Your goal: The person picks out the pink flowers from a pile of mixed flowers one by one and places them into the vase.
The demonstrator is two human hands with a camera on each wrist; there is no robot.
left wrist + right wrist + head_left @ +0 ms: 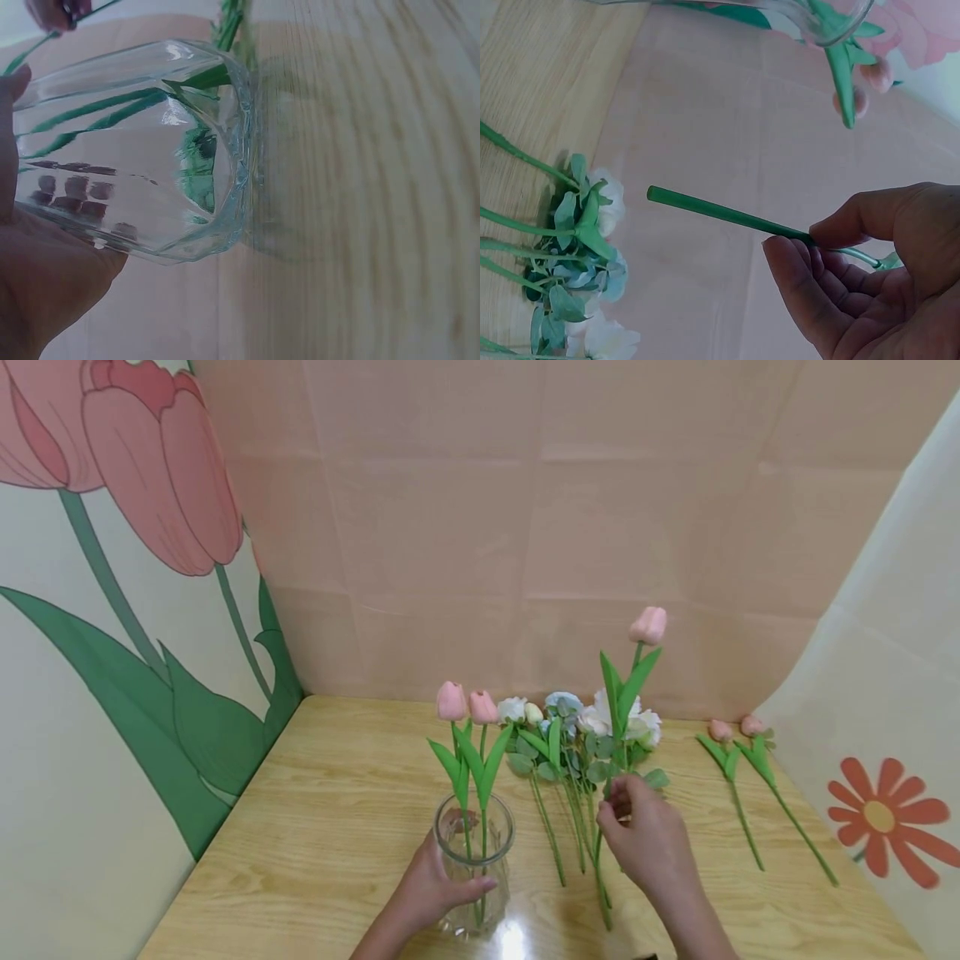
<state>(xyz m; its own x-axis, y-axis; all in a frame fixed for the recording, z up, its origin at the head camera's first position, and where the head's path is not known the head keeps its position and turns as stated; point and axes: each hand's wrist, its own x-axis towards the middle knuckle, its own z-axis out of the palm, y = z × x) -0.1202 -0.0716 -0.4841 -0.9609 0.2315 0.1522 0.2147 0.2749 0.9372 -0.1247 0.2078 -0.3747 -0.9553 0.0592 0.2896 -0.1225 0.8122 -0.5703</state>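
My left hand grips a clear glass vase, its fingers round the far side and the thumb across the near side. Two pink tulips stand in the vase, their green stems seen through the glass. To the right, my right hand pinches a single pink tulip between thumb and fingertips. This tulip is held upright, bloom at the top, with two green leaves below it. In the right wrist view the cut end of its stem points away from the hand.
Behind the right hand lies a bunch of white and blue flowers with leafy stems toward me. Two more pink tulips lie at the table's right. A beige cloth hangs behind the wooden table, with printed flower cloths at both sides.
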